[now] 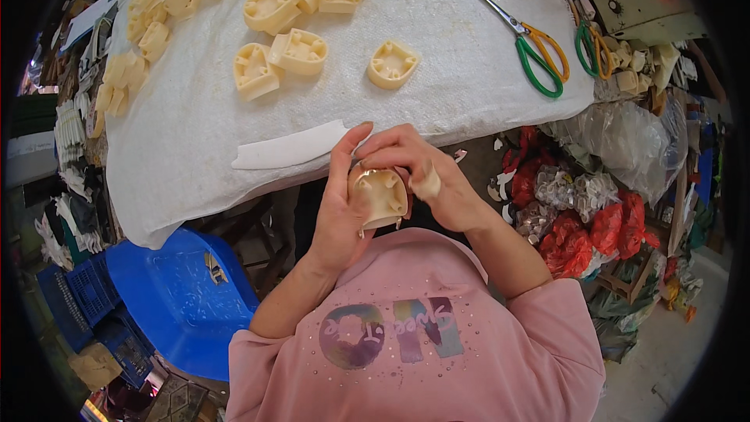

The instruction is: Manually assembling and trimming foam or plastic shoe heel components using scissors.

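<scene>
Close to my body, just off the table's front edge, I hold a cream plastic shoe-heel block (381, 202), its hollow side with small posts facing up. My left hand (337, 207) is wrapped round its left side, the thumb up along the edge. From above, my right hand (426, 170) closes on the block's far right rim with bent fingers. A pale yellowish wrap sits on one right-hand digit. Fingers partly cover the block's far wall. Beyond my left hand, a curved white strip (289, 146) lies at the table edge.
Several loose heel blocks (393, 62) lie on the white-covered table (461, 70), more heaped at the far left. Green-and-orange scissors (539, 51) rest at the right. A blue plastic chair (176, 297) stands lower left. Red and clear bags (601, 219) crowd the floor at right.
</scene>
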